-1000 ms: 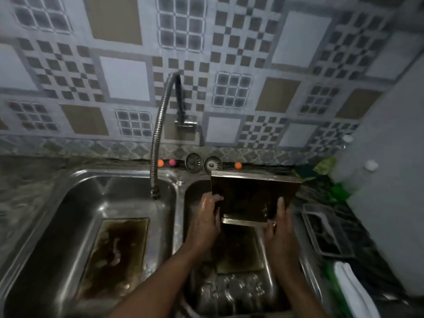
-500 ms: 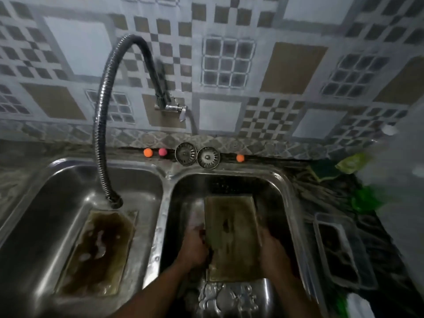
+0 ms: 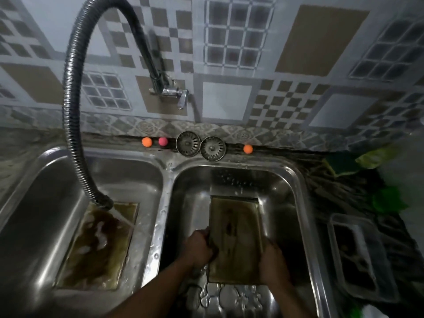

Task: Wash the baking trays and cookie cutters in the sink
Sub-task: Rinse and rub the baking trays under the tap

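Tiling in grey, white and tan checks, the patterned wall (image 3: 321, 40), fills the upper half of the frame. Below it a stainless steel double sink (image 3: 158, 226) spans the lower half. A ribbed, flexible metal tap hose (image 3: 68, 111) arches from the wall fitting at upper centre down into the left basin, where water runs from its end.

That water falls on a rectangular baking tray full of brown water (image 3: 96, 249), which lies flat on the left basin's floor at lower left. A second rectangular metal baking tray (image 3: 236, 239), stained brown, sits in the right basin at lower centre.

At the right edge of the frame a clear plastic container (image 3: 358, 249) stands on the dark counter.

The left hand (image 3: 198, 247) grips the second tray's left long edge, fingers curled over the rim. The right hand (image 3: 273, 263) holds the opposite edge near the lower corner, its fingers mostly hidden.

Two round metal drain strainers (image 3: 188, 143) lean side by side on the ledge behind the sink. A small orange ball (image 3: 146, 141) and a small pink ball (image 3: 163, 141) sit just left of them.
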The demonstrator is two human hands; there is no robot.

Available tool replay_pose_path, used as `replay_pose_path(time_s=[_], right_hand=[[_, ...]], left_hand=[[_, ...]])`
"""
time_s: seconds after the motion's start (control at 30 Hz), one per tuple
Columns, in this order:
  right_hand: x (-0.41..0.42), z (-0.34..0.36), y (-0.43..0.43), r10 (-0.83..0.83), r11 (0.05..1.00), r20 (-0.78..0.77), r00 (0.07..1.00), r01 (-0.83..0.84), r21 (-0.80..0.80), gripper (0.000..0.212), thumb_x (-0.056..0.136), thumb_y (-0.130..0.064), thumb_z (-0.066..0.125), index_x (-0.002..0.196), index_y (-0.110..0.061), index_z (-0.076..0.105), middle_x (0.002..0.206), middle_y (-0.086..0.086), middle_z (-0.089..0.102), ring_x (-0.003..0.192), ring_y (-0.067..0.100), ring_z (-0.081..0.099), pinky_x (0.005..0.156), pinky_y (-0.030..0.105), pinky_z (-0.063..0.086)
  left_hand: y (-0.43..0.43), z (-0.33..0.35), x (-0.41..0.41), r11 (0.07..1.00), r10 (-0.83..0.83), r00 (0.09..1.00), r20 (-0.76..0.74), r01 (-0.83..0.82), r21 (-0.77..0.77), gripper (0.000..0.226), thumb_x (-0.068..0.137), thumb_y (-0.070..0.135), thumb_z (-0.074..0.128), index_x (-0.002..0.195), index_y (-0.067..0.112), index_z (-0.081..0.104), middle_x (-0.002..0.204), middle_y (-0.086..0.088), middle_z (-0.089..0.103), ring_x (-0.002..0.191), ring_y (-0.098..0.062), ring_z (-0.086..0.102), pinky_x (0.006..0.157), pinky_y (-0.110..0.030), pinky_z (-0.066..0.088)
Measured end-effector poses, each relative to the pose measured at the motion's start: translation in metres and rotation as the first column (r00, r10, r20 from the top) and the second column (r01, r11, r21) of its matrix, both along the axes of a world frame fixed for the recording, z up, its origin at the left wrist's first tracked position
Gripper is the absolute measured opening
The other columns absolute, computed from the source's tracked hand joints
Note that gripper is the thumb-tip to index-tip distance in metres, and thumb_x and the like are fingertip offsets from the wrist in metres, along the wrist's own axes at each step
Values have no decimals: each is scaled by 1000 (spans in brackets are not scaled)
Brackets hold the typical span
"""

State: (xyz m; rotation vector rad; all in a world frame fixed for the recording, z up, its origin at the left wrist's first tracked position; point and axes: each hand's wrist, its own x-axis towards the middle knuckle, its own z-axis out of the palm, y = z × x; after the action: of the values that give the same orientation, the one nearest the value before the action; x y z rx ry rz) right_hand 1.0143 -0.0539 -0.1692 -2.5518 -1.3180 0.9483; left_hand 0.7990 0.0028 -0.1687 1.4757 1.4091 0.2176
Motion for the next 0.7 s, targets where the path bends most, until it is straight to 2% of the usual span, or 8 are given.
replay_pose_path(time_s=[0.1,0.2,0.3,0.4,0.5,0.57,0.63,0.7], right_hand=[[-1,-4,-2,-5,999,-69,998,8,50,28,99,-16,44,118,-30,59,111,1,66,100,19,65,87,33,55],[-15,24,-2,83,984,-79,993,-69,162,18,102,-21,47,114,-16,59,105,-2,63,94,20,64,72,13,51],[-52,62,12,111,962,-53,992,-94,257,13,99,-27,50,108,-36,54,110,-14,58,97,6,59,86,25,49],[-105,88,34,162,907,-28,986,-137,398,36,91,-14,57,125,-24,60,120,-2,65,110,18,61,98,33,47],[-169,117,50,200,838,-153,968,-88,539,33,91,-4,57,123,-8,64,115,12,68,105,28,63,87,18,40],[-214,123,60,244,848,-248,938,-82,523,27,93,-8,56,118,-6,66,109,11,69,102,26,64,83,17,41],[-254,122,72,221,893,-425,878,-7,451,20,91,-20,59,102,-10,72,95,7,72,89,23,68,80,21,53],[-284,116,83,127,933,-648,751,130,334,26,93,-30,56,82,-11,69,79,9,69,71,22,68,68,34,60]], left_hand=[[0,10,2,1000,28,997,69,-28,-4,32,79,11,71,109,19,64,93,10,68,80,-1,65,67,-8,49],[2,26,-3,987,142,980,138,-151,62,33,84,16,74,111,27,58,109,9,65,95,-12,65,82,-21,56],[3,56,-24,961,234,962,139,-251,120,49,90,18,67,137,15,52,119,-4,64,100,-17,63,80,-12,46],[2,86,-62,924,275,943,185,-313,219,36,90,9,64,126,11,61,110,-3,68,91,-11,61,68,-2,39],[2,103,-110,866,381,896,228,-432,250,19,87,8,67,96,23,62,86,6,68,76,-7,63,66,-6,45],[3,102,-145,834,439,873,213,-484,265,12,84,13,68,89,21,60,75,8,67,65,3,62,66,-13,50],[3,97,-180,816,487,848,210,-527,236,13,82,14,68,95,14,64,72,7,66,62,7,62,65,-12,49],[3,93,-212,805,519,831,198,-553,212,28,82,22,68,108,11,68,85,1,72,77,-5,68,76,-23,54]])
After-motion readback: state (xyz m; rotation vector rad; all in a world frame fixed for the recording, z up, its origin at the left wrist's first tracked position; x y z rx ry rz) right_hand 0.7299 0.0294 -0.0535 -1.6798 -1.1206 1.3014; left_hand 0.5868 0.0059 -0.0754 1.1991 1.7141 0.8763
